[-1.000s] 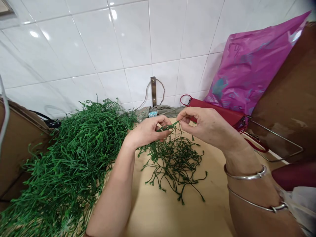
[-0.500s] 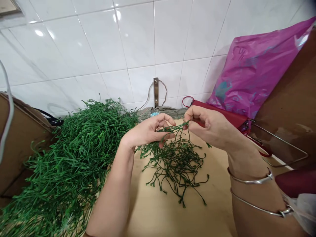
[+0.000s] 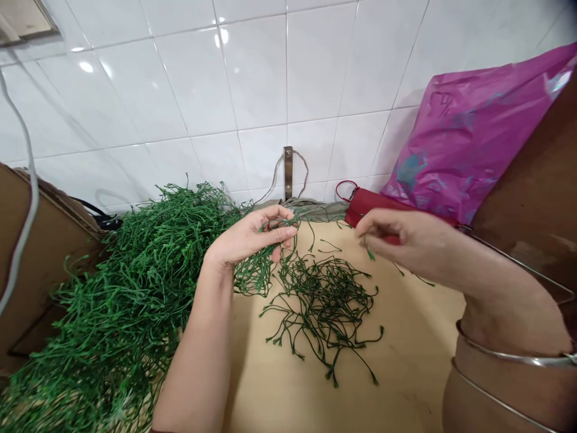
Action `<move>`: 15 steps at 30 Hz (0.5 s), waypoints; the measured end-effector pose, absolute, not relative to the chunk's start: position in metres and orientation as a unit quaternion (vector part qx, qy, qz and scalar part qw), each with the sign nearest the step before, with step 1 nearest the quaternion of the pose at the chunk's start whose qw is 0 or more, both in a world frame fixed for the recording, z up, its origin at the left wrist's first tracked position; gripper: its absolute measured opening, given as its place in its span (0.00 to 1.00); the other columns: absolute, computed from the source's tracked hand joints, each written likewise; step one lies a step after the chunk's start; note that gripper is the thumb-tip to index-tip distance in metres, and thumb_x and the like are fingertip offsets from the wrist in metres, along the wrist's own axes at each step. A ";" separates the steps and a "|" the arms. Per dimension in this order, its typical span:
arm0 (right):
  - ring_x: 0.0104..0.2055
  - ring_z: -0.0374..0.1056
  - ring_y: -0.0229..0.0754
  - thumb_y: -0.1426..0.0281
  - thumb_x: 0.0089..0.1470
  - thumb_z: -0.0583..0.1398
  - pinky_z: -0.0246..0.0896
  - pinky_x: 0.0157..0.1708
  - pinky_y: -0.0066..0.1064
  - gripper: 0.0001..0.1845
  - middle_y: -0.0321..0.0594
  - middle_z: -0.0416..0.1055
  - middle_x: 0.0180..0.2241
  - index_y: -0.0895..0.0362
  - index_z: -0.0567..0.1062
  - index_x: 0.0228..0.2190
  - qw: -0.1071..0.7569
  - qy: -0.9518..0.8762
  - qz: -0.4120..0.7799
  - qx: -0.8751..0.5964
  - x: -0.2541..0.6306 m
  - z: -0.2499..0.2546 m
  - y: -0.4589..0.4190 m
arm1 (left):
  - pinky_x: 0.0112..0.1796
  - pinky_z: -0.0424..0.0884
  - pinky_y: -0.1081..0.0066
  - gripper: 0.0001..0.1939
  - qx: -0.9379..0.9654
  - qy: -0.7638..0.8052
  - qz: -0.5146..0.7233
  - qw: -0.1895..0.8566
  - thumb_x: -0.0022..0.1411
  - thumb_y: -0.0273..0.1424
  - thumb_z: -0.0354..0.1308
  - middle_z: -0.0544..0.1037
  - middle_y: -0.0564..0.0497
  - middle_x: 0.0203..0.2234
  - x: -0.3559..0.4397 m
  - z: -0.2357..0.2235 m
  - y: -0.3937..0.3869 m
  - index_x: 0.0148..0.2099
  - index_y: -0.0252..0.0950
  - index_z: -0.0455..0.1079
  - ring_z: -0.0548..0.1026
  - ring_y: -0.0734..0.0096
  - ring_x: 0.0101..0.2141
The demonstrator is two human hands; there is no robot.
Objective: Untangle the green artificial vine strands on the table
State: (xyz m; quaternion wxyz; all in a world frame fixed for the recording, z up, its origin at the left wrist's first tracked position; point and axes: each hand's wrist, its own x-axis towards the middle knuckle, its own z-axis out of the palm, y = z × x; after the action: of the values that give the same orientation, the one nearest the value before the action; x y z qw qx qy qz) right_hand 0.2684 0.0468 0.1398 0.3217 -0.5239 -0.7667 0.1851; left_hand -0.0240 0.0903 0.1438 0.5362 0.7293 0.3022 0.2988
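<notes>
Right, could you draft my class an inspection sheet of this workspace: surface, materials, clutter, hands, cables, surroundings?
Surface: pale table, bearing green strands.
Materials: small pile in the middle; big pile to its left.
Clutter: red bag and pink bag, back right.
Left hand: fingers curled around green strands.
Right hand: fingers drawn together; grip on any strand unclear.
Cables: white cable, far left; thin cord by the bracket.
Surroundings: tiled wall behind; box at left.

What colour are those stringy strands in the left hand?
The strands are green, seen best in the head view.
</notes>
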 end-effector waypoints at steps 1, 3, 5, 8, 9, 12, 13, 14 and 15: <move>0.29 0.71 0.45 0.62 0.55 0.61 0.63 0.29 0.36 0.08 0.40 0.78 0.28 0.52 0.78 0.31 0.289 -0.789 0.218 -0.497 0.264 0.141 0.045 | 0.27 0.69 0.76 0.10 0.733 0.302 0.291 0.536 0.67 0.36 0.60 0.74 0.57 0.25 -0.021 0.143 0.091 0.44 0.35 0.65 0.73 0.81 0.21; 0.34 0.74 0.46 0.59 0.56 0.61 0.66 0.33 0.37 0.12 0.41 0.81 0.34 0.52 0.81 0.34 0.270 -0.807 0.234 -0.470 0.255 0.142 0.044 | 0.27 0.69 0.75 0.10 0.743 0.303 0.277 0.528 0.68 0.36 0.58 0.74 0.57 0.25 -0.016 0.141 0.091 0.42 0.35 0.67 0.73 0.81 0.21; 0.37 0.75 0.47 0.58 0.59 0.60 0.67 0.36 0.38 0.14 0.42 0.82 0.36 0.53 0.82 0.36 0.307 -0.792 0.212 -0.483 0.249 0.145 0.045 | 0.29 0.69 0.75 0.10 0.756 0.307 0.262 0.515 0.69 0.37 0.57 0.73 0.58 0.25 -0.011 0.140 0.091 0.41 0.34 0.67 0.73 0.81 0.21; 0.37 0.74 0.46 0.56 0.60 0.60 0.68 0.35 0.36 0.16 0.43 0.81 0.36 0.53 0.81 0.37 0.358 -0.756 0.219 -0.502 0.241 0.149 0.047 | 0.30 0.70 0.75 0.10 0.771 0.307 0.241 0.504 0.68 0.38 0.58 0.73 0.58 0.26 -0.004 0.140 0.089 0.40 0.35 0.68 0.74 0.81 0.22; 0.37 0.74 0.46 0.55 0.59 0.61 0.68 0.35 0.36 0.16 0.43 0.81 0.36 0.54 0.81 0.38 0.367 -0.748 0.236 -0.501 0.238 0.149 0.048 | 0.30 0.70 0.75 0.11 0.773 0.304 0.235 0.505 0.68 0.38 0.58 0.73 0.58 0.26 -0.002 0.140 0.089 0.40 0.35 0.68 0.74 0.81 0.22; 0.37 0.73 0.44 0.55 0.55 0.64 0.68 0.35 0.34 0.17 0.42 0.81 0.37 0.54 0.81 0.38 0.390 -0.739 0.288 -0.467 0.227 0.147 0.051 | 0.30 0.69 0.74 0.12 0.777 0.295 0.218 0.511 0.68 0.39 0.58 0.73 0.57 0.28 0.002 0.140 0.088 0.39 0.35 0.69 0.75 0.81 0.22; 0.36 0.72 0.43 0.56 0.55 0.64 0.67 0.35 0.33 0.16 0.42 0.80 0.36 0.55 0.81 0.37 0.395 -0.740 0.299 -0.455 0.224 0.146 0.052 | 0.29 0.69 0.74 0.12 0.777 0.294 0.215 0.514 0.67 0.39 0.59 0.73 0.57 0.29 0.002 0.140 0.087 0.39 0.35 0.69 0.75 0.81 0.22; 0.35 0.71 0.42 0.57 0.55 0.64 0.66 0.34 0.33 0.15 0.41 0.80 0.34 0.55 0.81 0.36 0.397 -0.742 0.303 -0.448 0.221 0.145 0.053 | 0.30 0.69 0.73 0.12 0.774 0.294 0.213 0.519 0.67 0.39 0.59 0.73 0.56 0.30 0.002 0.140 0.087 0.40 0.35 0.69 0.75 0.80 0.23; 0.33 0.70 0.41 0.58 0.56 0.63 0.65 0.32 0.32 0.14 0.40 0.79 0.32 0.56 0.80 0.34 0.397 -0.742 0.303 -0.447 0.219 0.144 0.054 | 0.30 0.69 0.73 0.12 0.769 0.294 0.216 0.525 0.66 0.39 0.60 0.74 0.55 0.32 0.002 0.141 0.087 0.41 0.35 0.69 0.76 0.79 0.24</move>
State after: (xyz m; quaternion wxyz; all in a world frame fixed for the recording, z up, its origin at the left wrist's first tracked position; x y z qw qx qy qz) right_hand 0.2192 0.0538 0.1435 0.3970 -0.4467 -0.7422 0.3033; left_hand 0.0023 0.0869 0.1405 0.5251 0.7689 0.2939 0.2161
